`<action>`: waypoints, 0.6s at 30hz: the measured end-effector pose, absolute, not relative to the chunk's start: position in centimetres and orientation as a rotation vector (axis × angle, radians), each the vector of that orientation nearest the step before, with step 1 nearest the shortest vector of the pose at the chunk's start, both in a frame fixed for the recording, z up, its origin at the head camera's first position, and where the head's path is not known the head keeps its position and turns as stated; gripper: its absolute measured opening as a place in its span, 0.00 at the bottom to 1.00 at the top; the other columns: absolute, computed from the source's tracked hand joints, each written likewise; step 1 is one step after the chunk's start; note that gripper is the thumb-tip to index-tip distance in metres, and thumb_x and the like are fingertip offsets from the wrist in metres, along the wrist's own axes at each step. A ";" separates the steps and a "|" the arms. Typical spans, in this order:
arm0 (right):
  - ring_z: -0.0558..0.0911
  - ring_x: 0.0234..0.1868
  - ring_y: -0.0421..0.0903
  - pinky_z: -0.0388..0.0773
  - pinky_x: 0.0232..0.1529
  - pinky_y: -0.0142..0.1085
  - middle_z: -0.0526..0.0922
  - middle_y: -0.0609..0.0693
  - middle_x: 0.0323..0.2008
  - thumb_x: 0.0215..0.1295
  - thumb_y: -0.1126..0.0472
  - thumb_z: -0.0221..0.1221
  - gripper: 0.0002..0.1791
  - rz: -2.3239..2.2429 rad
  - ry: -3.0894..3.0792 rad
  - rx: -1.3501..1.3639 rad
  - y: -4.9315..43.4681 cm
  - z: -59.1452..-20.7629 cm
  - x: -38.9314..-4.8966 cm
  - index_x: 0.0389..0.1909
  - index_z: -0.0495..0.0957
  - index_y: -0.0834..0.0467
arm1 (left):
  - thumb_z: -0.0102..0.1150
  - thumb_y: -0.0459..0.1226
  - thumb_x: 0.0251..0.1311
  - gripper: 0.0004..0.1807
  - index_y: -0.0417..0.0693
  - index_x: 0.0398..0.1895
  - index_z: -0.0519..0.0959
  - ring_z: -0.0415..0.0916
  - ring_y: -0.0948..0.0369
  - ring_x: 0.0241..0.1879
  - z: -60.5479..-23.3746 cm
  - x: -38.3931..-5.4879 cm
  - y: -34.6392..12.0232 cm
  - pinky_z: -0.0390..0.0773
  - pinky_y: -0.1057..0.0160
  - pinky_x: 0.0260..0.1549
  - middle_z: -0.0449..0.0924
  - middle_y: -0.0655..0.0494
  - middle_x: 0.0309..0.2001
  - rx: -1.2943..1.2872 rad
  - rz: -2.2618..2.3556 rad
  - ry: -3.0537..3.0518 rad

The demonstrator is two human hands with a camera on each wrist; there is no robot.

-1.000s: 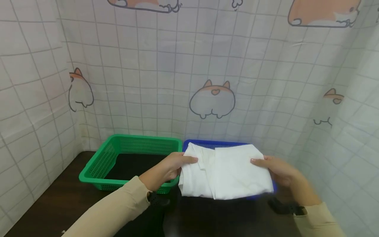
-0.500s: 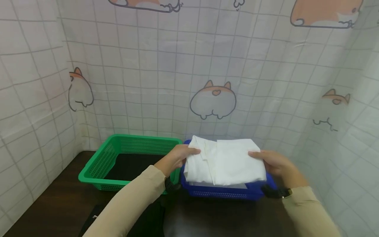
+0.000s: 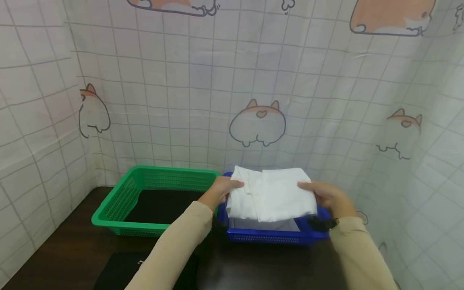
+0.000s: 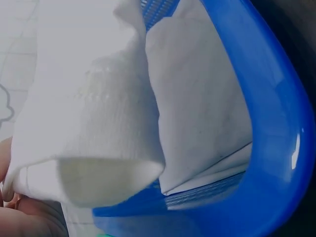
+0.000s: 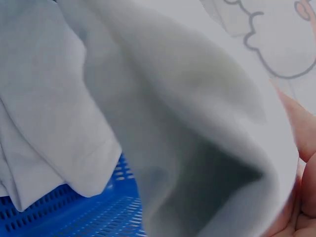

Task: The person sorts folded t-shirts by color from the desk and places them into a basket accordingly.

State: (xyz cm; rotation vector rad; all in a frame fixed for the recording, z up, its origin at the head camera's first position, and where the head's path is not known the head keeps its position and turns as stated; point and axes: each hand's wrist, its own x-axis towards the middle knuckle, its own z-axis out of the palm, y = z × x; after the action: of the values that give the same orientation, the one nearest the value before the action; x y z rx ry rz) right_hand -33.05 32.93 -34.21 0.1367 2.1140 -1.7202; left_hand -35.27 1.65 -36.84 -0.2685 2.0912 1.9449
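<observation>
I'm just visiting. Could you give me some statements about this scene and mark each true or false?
1. The left hand and right hand both hold the folded white cloth. True.
2. The green basket stands beside the blue basket. True.
3. The folded white cloth lies inside the green basket. False: it is held up over the blue basket.
4. The blue basket holds nothing. False: another pale cloth lies inside.

Folded white cloth point(image 3: 280, 197) above blue basket point(image 3: 264, 234)

Matt cloth point(image 3: 280, 197); blue basket point(image 4: 279, 108) (glossy plastic).
</observation>
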 end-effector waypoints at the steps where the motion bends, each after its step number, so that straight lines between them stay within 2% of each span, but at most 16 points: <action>1: 0.82 0.32 0.41 0.81 0.37 0.34 0.80 0.47 0.32 0.66 0.51 0.55 0.33 -1.729 2.113 0.161 32.9 -34.4 -33.1 0.61 0.57 0.69 | 0.66 0.36 0.52 0.30 0.40 0.60 0.71 0.79 0.54 0.44 -37.1 -35.4 1.9 0.81 0.56 0.43 0.78 0.45 0.49 -0.277 1.942 2.099; 6: 0.80 0.26 0.39 0.80 0.31 0.31 0.80 0.46 0.27 0.61 0.49 0.60 0.34 -1.713 2.191 0.316 32.8 -35.6 -32.9 0.56 0.63 0.71 | 0.66 0.35 0.52 0.30 0.40 0.60 0.71 0.78 0.53 0.45 -38.6 -35.5 2.9 0.80 0.55 0.44 0.78 0.45 0.49 -0.327 1.942 2.130; 14: 0.72 0.17 0.35 0.73 0.22 0.26 0.74 0.42 0.16 0.58 0.48 0.62 0.32 -1.610 2.284 0.463 32.9 -37.2 -32.6 0.51 0.69 0.70 | 0.65 0.34 0.52 0.33 0.35 0.62 0.66 0.70 0.48 0.57 -40.3 -35.1 3.8 0.72 0.50 0.56 0.71 0.41 0.59 -0.362 1.952 2.113; 15: 0.70 0.16 0.35 0.71 0.22 0.25 0.73 0.41 0.15 0.58 0.49 0.63 0.32 -1.604 2.290 0.478 33.0 -37.4 -32.5 0.51 0.69 0.71 | 0.65 0.34 0.52 0.34 0.35 0.63 0.66 0.70 0.48 0.58 -40.5 -35.2 4.0 0.72 0.50 0.56 0.70 0.41 0.60 -0.378 1.944 2.118; 18: 0.74 0.20 0.36 0.77 0.26 0.27 0.76 0.43 0.20 0.56 0.50 0.64 0.38 -1.657 2.250 0.506 33.1 -38.1 -32.4 0.58 0.64 0.73 | 0.66 0.34 0.52 0.33 0.34 0.62 0.67 0.70 0.48 0.58 -41.2 -35.3 4.4 0.73 0.50 0.55 0.70 0.40 0.60 -0.411 1.922 2.134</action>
State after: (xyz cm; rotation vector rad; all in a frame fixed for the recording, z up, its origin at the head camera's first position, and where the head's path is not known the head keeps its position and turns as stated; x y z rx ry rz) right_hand -32.43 33.14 -38.10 0.5061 2.2497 -1.6571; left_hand -35.30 4.38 -41.18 -0.4109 2.1345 1.9216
